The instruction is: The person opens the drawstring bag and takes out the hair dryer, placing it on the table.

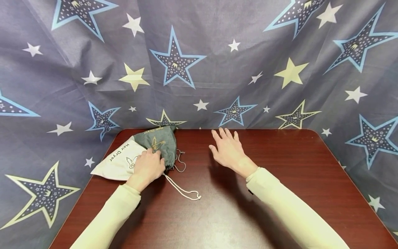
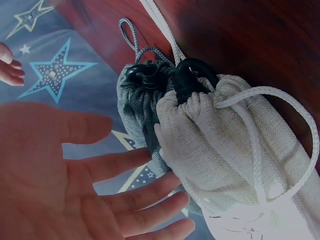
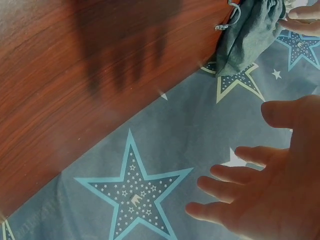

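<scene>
Two drawstring bags printed "Hair Dryer" lie side by side at the table's back left. The white drawstring bag [image 1: 113,162] is nearer, and the dark grey drawstring bag [image 1: 166,147] is behind it, partly overlapped. My left hand [image 1: 148,167] is over the white bag's mouth end. In the left wrist view its fingers [image 2: 145,210] stretch out beside the bags, and black cord-like loops [image 2: 195,75] show at the gathered mouths. My right hand [image 1: 228,150] hovers over the table's back middle, fingers spread, holding nothing. What fills the bags is hidden.
The dark red wooden table [image 1: 280,155] runs up to a grey curtain [image 1: 217,62] with stars at the back and sides. A white drawstring [image 1: 183,192] trails right from the white bag, and a grey cord [image 1: 181,162] from the grey one.
</scene>
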The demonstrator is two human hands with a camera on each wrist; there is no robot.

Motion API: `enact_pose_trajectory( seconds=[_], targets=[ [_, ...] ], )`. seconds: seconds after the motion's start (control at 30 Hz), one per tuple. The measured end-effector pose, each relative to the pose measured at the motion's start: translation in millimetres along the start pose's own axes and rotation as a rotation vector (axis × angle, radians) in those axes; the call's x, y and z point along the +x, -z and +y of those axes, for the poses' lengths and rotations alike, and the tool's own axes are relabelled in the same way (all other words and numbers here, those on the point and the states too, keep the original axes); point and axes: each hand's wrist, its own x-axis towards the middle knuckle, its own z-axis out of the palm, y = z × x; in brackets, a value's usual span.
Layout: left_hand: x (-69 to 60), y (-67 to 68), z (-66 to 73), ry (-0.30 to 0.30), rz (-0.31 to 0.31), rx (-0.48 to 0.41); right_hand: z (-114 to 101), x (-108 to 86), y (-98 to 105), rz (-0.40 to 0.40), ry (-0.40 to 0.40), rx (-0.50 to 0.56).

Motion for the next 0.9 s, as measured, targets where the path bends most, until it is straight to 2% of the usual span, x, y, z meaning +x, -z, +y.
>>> enact_pose_trajectory(
  seconds=[0.17,0.47,0.7,0.9],
  targets=[
    [1.6,-2.0,-1.6,0.004,-0.001,-0.009,-3.2,-0.3,-2.7,-0.025,0.002,-0.016],
    [8.9,-8.8,-4.7,-0.026,0.018,-0.014,-8.2,-4.3,-8.4,-0.063,0.001,0.0],
    [15.9,-15.2,-5.9,-0.063,0.062,-0.004,-8.8,-5.5,-8.0,-0.063,0.003,0.009],
    [18.5,-18.9,-6.0,-0.053,0.055,0.0,-7.8,-6.5,-8.7,-0.074,0.004,0.011]
  ],
)
